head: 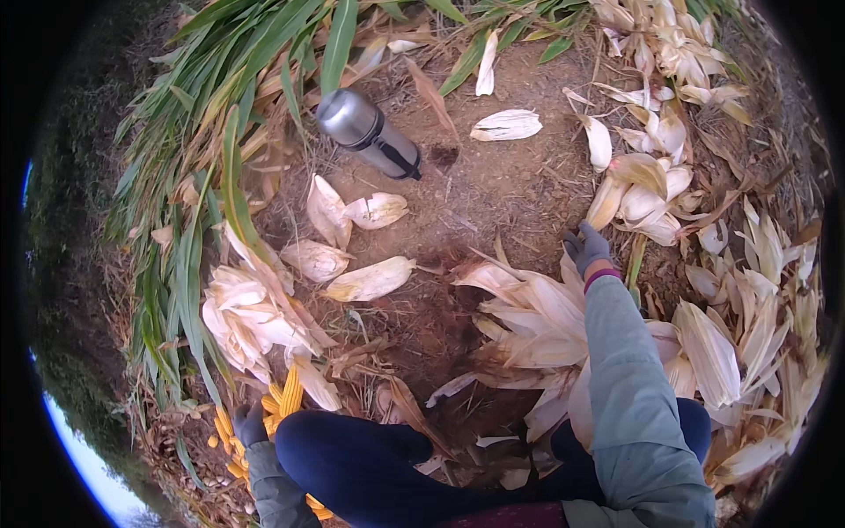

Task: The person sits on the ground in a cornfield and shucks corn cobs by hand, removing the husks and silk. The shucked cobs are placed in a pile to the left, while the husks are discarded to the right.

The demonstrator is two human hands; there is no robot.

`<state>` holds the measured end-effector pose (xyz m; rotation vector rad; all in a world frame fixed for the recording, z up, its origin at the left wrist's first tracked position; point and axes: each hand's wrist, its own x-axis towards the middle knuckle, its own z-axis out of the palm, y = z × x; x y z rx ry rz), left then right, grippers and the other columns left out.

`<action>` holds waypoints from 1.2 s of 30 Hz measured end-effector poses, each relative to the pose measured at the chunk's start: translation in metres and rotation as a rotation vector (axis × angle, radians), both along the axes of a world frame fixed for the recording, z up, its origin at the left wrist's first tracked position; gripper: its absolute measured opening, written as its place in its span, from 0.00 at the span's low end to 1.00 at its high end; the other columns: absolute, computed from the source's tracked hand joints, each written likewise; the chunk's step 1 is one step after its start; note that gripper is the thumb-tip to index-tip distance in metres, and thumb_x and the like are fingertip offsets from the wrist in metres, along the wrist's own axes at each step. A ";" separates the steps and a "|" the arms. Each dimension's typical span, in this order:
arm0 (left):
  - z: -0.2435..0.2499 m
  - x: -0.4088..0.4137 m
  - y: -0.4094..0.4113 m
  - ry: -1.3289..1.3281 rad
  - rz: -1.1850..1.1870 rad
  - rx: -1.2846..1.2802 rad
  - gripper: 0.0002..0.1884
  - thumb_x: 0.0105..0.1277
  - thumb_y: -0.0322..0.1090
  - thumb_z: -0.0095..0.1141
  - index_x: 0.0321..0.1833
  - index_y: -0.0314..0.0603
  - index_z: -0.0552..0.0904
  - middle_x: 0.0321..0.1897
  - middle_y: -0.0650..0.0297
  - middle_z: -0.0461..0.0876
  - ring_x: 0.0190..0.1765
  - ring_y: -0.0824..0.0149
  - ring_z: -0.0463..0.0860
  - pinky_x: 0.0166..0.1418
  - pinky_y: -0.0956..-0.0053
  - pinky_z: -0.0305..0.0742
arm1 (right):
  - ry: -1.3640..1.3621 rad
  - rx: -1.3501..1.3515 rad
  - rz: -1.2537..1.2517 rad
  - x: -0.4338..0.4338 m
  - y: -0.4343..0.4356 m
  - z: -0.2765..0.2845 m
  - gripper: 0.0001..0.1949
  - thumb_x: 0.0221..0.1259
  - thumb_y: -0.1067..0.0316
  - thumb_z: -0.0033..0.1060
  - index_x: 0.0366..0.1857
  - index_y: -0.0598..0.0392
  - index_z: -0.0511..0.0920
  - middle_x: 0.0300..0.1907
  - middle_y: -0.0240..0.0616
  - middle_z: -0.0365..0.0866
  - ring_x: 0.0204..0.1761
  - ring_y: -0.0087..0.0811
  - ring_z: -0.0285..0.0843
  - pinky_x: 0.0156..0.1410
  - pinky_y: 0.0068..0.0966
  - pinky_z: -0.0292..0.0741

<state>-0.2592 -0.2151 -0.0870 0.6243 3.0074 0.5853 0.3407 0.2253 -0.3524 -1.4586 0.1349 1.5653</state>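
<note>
My right hand (587, 251), in a grey glove, reaches forward on the right. Its fingertips meet the lower end of a pale corn husk (606, 201); whether they grip it cannot be made out. Below that hand, a large heap of dry husks (528, 317) lies before my right knee. My left hand (249, 426), also gloved, is low at the left among bare yellow corn cobs (290, 393). Its fingers are too unclear to tell if they hold one. More cobs (228, 429) lie just left of it.
A steel vacuum flask (370, 135) lies tilted on the bare soil (515, 191). Green corn stalks (264, 59) are piled along the left and top. Loose husks (370, 280) lie mid-left, with another bunch (244, 317) nearby. More discarded husks (759, 297) line the right side.
</note>
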 end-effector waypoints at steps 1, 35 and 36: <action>0.001 0.008 0.007 0.058 0.000 -0.063 0.20 0.50 0.39 0.67 0.41 0.29 0.82 0.38 0.53 0.81 0.42 0.59 0.80 0.49 0.66 0.74 | 0.058 0.013 -0.024 0.015 0.005 -0.014 0.13 0.62 0.60 0.62 0.46 0.49 0.74 0.46 0.38 0.76 0.41 0.39 0.81 0.46 0.34 0.79; -0.162 -0.019 0.033 -0.277 -0.147 -0.679 0.27 0.56 0.37 0.57 0.62 0.54 0.71 0.61 0.61 0.71 0.65 0.58 0.70 0.64 0.60 0.66 | -0.752 0.651 0.237 0.045 -0.105 0.354 0.21 0.72 0.61 0.45 0.67 0.49 0.67 0.41 0.25 0.76 0.28 0.12 0.61 0.34 0.09 0.62; -0.153 -0.022 0.054 -0.279 -0.228 -0.807 0.30 0.52 0.39 0.61 0.62 0.52 0.71 0.60 0.61 0.70 0.64 0.59 0.70 0.63 0.63 0.67 | -0.643 0.448 0.066 -0.035 -0.147 0.388 0.22 0.71 0.60 0.47 0.68 0.49 0.66 0.35 0.23 0.73 0.26 0.13 0.60 0.30 0.10 0.58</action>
